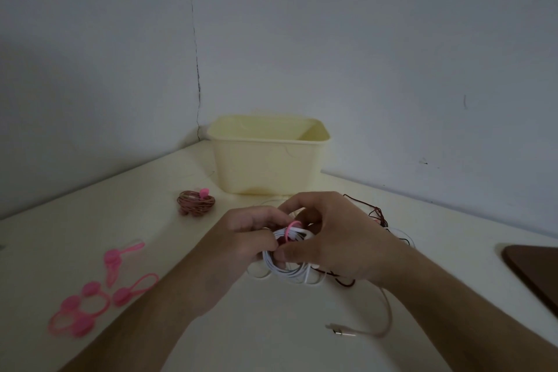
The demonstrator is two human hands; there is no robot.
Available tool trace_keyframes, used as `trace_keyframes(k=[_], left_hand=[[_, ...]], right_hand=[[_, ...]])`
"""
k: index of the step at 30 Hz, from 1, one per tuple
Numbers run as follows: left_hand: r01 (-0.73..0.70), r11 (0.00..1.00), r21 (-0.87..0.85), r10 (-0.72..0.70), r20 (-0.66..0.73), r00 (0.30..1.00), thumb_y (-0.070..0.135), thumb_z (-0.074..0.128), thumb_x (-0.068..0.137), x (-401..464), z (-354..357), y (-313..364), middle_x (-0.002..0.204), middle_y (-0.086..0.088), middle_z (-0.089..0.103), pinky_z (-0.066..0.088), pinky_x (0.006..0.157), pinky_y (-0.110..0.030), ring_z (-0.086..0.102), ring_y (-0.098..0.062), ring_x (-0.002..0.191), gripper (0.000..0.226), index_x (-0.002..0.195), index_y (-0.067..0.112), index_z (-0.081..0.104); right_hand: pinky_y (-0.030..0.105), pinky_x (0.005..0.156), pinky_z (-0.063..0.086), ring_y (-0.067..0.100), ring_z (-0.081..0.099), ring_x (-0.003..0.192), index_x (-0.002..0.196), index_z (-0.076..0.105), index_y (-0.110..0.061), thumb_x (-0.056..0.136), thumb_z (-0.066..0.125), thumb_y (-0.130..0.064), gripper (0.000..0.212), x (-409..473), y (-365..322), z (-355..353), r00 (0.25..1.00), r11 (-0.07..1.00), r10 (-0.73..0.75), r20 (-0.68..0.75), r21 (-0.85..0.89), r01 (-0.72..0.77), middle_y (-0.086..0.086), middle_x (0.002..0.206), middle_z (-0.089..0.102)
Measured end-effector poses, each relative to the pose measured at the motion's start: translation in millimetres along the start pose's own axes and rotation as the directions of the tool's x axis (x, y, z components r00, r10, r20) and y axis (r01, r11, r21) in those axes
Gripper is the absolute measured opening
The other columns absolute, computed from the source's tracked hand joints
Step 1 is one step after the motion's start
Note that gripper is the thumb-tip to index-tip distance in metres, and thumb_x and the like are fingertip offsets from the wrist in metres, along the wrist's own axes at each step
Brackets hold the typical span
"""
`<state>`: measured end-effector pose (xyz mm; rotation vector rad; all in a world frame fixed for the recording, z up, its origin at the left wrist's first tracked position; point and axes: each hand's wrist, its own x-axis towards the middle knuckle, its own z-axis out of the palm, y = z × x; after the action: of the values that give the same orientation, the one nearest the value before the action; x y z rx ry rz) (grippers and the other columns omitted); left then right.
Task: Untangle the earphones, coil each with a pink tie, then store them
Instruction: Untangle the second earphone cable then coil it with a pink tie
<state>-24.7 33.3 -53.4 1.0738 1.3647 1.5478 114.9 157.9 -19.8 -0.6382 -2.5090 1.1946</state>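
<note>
Dim grey walls meet behind my pale desk (271, 326). Both hands, left (244, 238) and right (329, 238), grip the white earphones (287, 272) coil. I should keep it tight while snapping the pink tie (293, 225) shut.

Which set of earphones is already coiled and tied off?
The reddish-brown earphones, lying alone left of the yellow tub with a pink tie closed round them. The white earphones are in both hands; the dark ones lie loose and tangled.

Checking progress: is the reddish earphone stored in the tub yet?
No. The coiled reddish earphone, pink-tied, lies on the table left of the yellow tub.
</note>
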Motion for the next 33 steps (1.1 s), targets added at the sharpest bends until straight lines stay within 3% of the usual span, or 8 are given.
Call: trace_keyframes(k=[5,9,16,23,27,33], left_hand=[[-0.019,1.000,0.000,0.019,-0.015,1.000,0.002,0.056,0.067,-0.3,1.6,0.6,0.095,-0.027,0.072,0.051,0.084,-0.043,0.065,-0.029,0.086,0.038,0.096,0.004,0.080],[-0.034,0.999,0.026,0.035,-0.031,0.999,0.002,0.056,0.066,-0.3,2.3,1.9,0.101,-0.040,0.065,0.050,0.084,-0.044,0.064,-0.032,0.087,0.039,0.098,0.003,0.080],[-0.035,0.999,0.035,0.037,-0.047,0.998,0.004,0.055,0.067,-1.1,2.8,0.2,0.101,-0.040,0.066,0.049,0.088,-0.045,0.066,-0.032,0.088,0.041,0.100,0.005,0.080],[-0.041,0.997,0.064,0.046,-0.064,0.997,0.005,0.056,0.071,-1.0,5.7,0.4,0.101,-0.033,0.072,0.048,0.090,-0.047,0.068,-0.032,0.088,0.039,0.100,0.009,0.081],[-0.043,0.995,0.089,0.050,-0.076,0.996,0.007,0.059,0.072,-1.5,6.1,-0.2,0.104,-0.025,0.075,0.049,0.092,-0.047,0.069,-0.029,0.093,0.038,0.102,0.012,0.082],[-0.057,0.995,0.082,0.063,-0.082,0.995,0.006,0.061,0.072,-1.5,5.7,-0.6,0.104,-0.028,0.075,0.051,0.092,-0.044,0.070,-0.029,0.092,0.037,0.101,0.015,0.082]], right_hand=[[0.045,0.081,0.063,0.026,0.077,0.084,0.103,0.074,-0.031,0.075,0.092,-0.018,0.036,-1.8,-2.3,0.3,1.000,1.000,0.010,0.000,0.018,-0.010,0.000,0.089,0.081],[0.038,0.077,0.062,0.025,0.077,0.084,0.104,0.074,-0.031,0.076,0.091,-0.017,0.036,-1.9,-2.4,0.9,1.000,1.000,0.012,0.004,0.026,-0.012,-0.002,0.090,0.081],[0.032,0.072,0.059,0.017,0.075,0.075,0.103,0.075,-0.033,0.076,0.090,-0.015,0.035,-1.2,-1.3,1.5,1.000,1.000,0.009,-0.002,0.029,-0.009,-0.001,0.088,0.081],[0.047,0.080,0.062,0.029,0.077,0.082,0.102,0.076,-0.032,0.076,0.086,-0.015,0.033,2.0,3.7,4.4,1.000,0.999,-0.017,-0.027,0.039,0.018,0.002,0.087,0.080],[0.047,0.079,0.062,0.022,0.076,0.076,0.101,0.075,-0.034,0.076,0.084,-0.016,0.031,2.3,4.2,4.9,0.999,0.999,-0.030,-0.039,0.022,0.031,0.001,0.087,0.080],[0.046,0.075,0.061,0.029,0.076,0.079,0.099,0.077,-0.034,0.075,0.087,-0.015,0.032,3.0,4.3,3.6,0.998,0.999,-0.052,-0.046,-0.012,0.051,0.001,0.084,0.080]])
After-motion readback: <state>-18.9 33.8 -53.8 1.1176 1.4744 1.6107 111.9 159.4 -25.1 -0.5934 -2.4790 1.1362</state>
